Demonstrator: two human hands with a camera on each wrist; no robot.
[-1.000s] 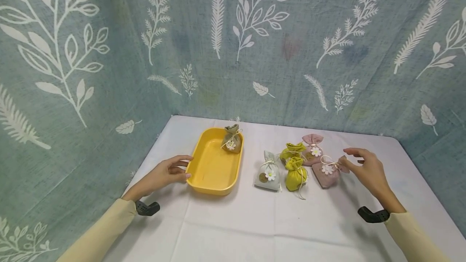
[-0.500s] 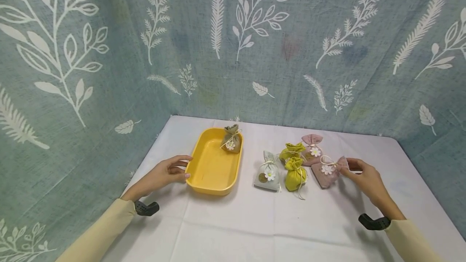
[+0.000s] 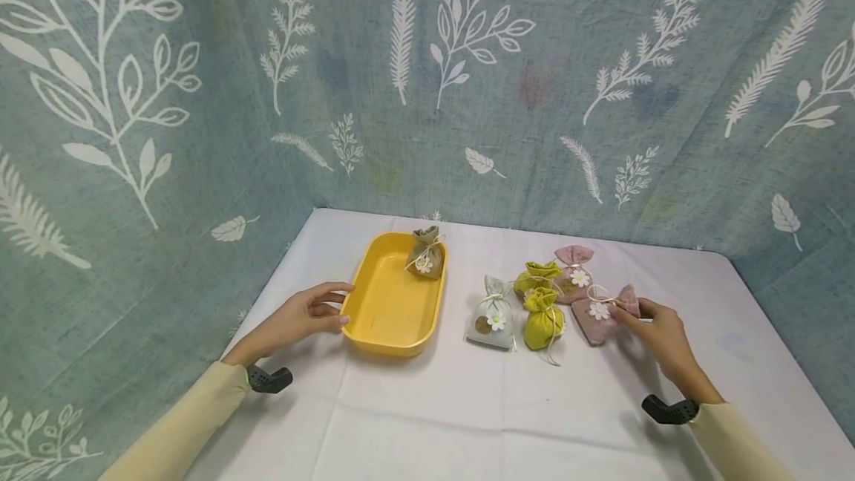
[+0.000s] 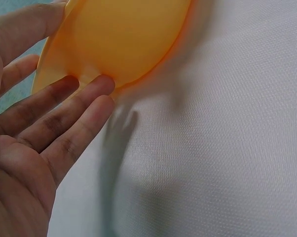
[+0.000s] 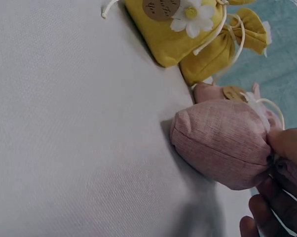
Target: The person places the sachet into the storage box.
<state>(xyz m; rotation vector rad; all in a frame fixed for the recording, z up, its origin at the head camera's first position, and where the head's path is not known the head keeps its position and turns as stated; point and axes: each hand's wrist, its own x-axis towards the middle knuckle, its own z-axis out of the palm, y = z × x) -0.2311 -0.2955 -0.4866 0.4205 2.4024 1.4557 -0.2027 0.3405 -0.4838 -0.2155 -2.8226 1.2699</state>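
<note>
My left hand point(image 3: 314, 310) is at the near left side of a yellow tray point(image 3: 354, 329), its fairly straight fingertips point(image 4: 105, 84) touching the outer wall. On the right, my right hand point(image 3: 668, 336) pinches a pink drawstring pouch point(image 3: 592, 325) by its gathered neck. That pouch, trimmed with a white flower, hangs tilted low by the cloth in the right wrist view, its rounded bottom point(image 5: 217, 143) towards the camera. Behind it lies a second pink pouch point(image 3: 572, 284). Two yellow-green pouches point(image 3: 542, 329) and a pale grey pouch point(image 3: 491, 321) are to its left.
An olive-brown pouch point(image 3: 426, 254) leans in the tray's far right corner, its top above the rim. White cloth point(image 3: 427, 421) covers the table. A blue-green curtain point(image 3: 427, 95) with white leaf prints rises behind and on both sides.
My right hand has come slightly down and left, its fingers closing round the pink pouch's neck. The left hand stays at the tray, and the other pouches lie where they were.
</note>
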